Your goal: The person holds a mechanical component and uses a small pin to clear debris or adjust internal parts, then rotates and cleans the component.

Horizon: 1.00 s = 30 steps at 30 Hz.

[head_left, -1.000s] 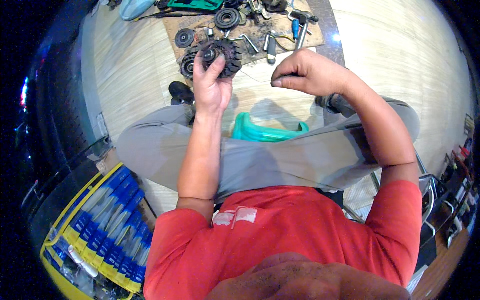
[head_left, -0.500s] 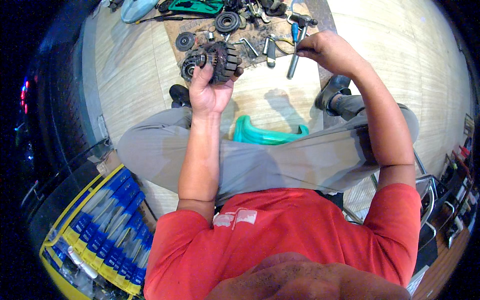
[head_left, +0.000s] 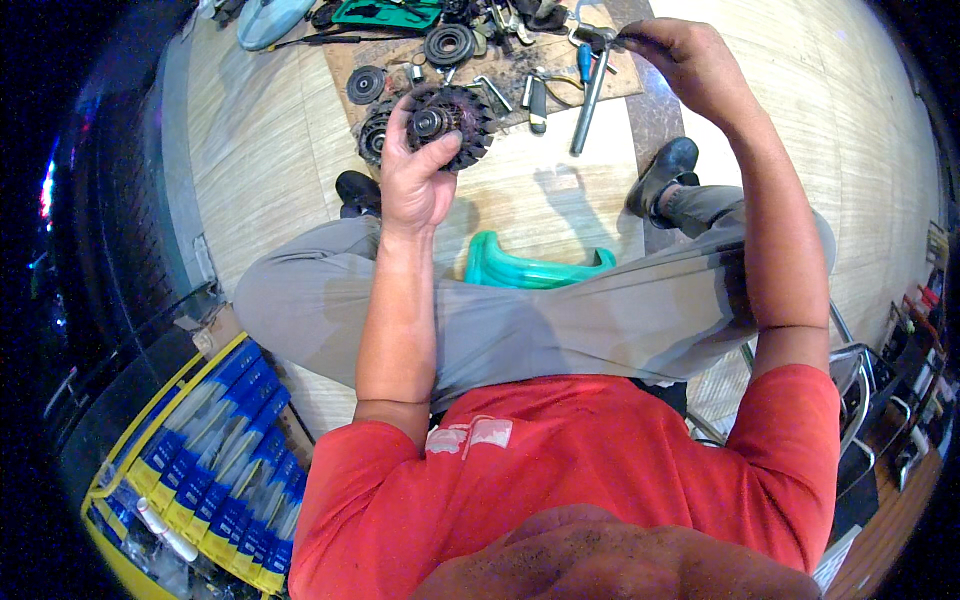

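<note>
My left hand (head_left: 415, 180) grips a dark, greasy round finned part (head_left: 448, 122), held up in front of my knees. My right hand (head_left: 690, 65) is stretched out to the far right, its fingertips closed on a small metal tool (head_left: 600, 38) above the tool mat. A long grey metal rod (head_left: 590, 100) lies just below that hand. A second dark toothed part (head_left: 375, 135) lies on the mat behind the one I hold.
A brown mat (head_left: 560, 75) on the wooden floor carries several pulleys, sockets and hand tools. A green plastic stool (head_left: 530, 270) shows between my legs. A yellow box of blue packets (head_left: 215, 450) stands at my lower left. Metal chair frame (head_left: 850, 380) at right.
My right hand moved from near my chest out and up to the tools on the mat. My left hand with the finned part rose slightly and stayed closed on it.
</note>
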Available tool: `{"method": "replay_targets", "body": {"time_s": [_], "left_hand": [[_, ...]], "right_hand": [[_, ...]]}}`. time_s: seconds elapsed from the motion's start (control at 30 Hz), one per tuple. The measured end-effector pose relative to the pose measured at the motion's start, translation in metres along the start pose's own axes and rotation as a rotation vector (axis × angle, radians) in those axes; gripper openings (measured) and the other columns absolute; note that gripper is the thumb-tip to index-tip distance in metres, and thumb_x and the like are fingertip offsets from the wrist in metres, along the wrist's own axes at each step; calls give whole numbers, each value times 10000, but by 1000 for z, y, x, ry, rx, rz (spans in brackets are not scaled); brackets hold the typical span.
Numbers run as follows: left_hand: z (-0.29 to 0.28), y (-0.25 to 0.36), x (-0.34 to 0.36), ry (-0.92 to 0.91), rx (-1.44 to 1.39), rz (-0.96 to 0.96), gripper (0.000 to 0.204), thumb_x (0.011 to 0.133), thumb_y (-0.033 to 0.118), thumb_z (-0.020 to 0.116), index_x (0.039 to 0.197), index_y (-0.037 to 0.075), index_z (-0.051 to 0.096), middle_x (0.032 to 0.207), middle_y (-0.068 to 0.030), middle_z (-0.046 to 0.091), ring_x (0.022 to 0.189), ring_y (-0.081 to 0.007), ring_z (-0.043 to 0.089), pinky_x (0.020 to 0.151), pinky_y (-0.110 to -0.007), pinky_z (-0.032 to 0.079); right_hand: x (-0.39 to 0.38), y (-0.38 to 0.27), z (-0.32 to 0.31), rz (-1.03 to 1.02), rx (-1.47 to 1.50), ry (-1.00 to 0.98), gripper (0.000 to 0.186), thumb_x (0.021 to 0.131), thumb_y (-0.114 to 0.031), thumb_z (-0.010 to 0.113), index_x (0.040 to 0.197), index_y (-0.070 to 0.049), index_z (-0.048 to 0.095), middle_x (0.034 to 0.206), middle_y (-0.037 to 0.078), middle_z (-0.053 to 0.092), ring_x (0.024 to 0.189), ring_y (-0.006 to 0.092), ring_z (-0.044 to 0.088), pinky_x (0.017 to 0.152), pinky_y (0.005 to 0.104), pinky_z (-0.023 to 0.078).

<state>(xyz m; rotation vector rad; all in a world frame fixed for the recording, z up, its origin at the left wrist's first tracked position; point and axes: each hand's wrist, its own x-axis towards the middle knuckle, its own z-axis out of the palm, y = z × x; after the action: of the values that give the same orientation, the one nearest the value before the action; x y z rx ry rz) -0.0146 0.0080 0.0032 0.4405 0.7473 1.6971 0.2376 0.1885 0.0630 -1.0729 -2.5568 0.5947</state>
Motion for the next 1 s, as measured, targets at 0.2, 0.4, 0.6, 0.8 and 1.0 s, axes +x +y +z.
{"method": "replay_targets", "body": {"time_s": [0.2,0.4,0.6,0.8,1.0], "left_hand": [[-2,2,-2,-47,2,-70,685,684,-66,722,1288,1,406,1124,-150,580,1030,-260,599,928,-394,496],[2,4,-5,-74,51,-107,716,663,-40,749,1286,-26,398,1139,-151,574,1040,-257,596,939,-384,485],[4,0,-8,-76,111,-114,730,646,-18,757,1286,-30,407,1138,-144,574,1039,-243,595,943,-366,480],[9,1,-9,-137,172,-151,743,647,-10,747,1297,-33,387,1151,-143,568,1055,-236,586,943,-358,475],[-1,-3,-7,-80,229,-120,709,668,-37,725,1289,-35,383,1130,-146,566,1046,-238,586,937,-369,484]], "right_hand": [[10,-9,-19,-3,-137,-78,145,856,-195,629,916,-69,668,787,159,643,710,332,618,625,397,480],[1,12,19,-80,-104,-168,244,847,-124,614,1088,-85,624,880,168,656,844,358,632,728,426,492],[-5,-11,57,-109,-87,-267,440,796,-107,660,1211,-98,514,981,165,646,948,363,606,810,449,476],[-10,-38,75,-196,329,-281,607,793,-153,669,1346,-82,429,1135,217,598,1040,373,579,885,434,469],[-3,-60,55,-51,462,-394,323,870,-154,629,1164,-22,594,853,117,666,805,174,630,747,314,511]]}}
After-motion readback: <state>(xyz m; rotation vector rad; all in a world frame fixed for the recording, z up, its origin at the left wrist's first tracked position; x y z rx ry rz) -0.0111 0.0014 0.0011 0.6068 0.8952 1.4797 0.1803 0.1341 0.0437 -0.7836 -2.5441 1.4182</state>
